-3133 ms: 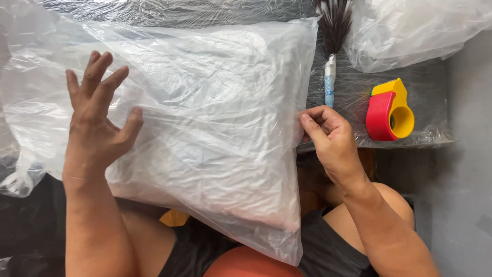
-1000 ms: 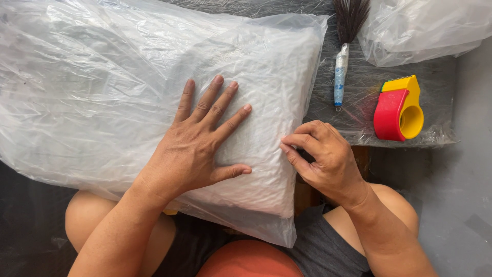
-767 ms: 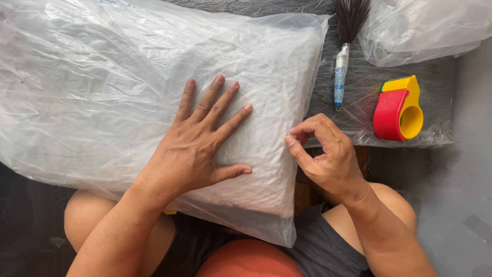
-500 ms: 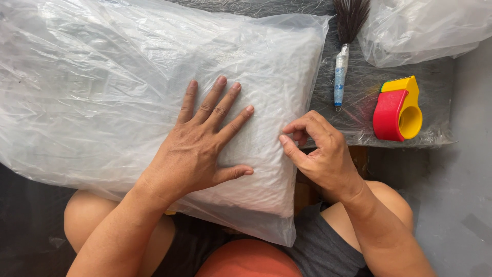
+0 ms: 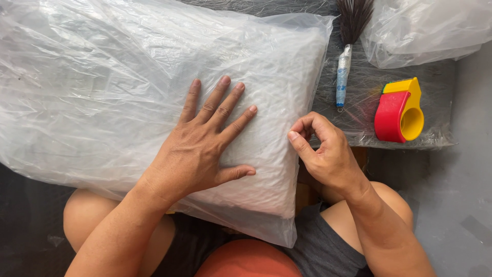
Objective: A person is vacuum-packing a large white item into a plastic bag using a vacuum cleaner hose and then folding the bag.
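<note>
Plastic-bagged pillow (image 5: 154, 87) under left hand (image 5: 197, 149)

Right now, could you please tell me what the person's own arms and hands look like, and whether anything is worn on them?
Both arms are bare to where they leave the frame: no sleeves, gloves, watch, bracelets or rings show. The left hand and the right hand have short, unpainted nails. Lower in the frame are dark grey shorts and bare knees.
</note>
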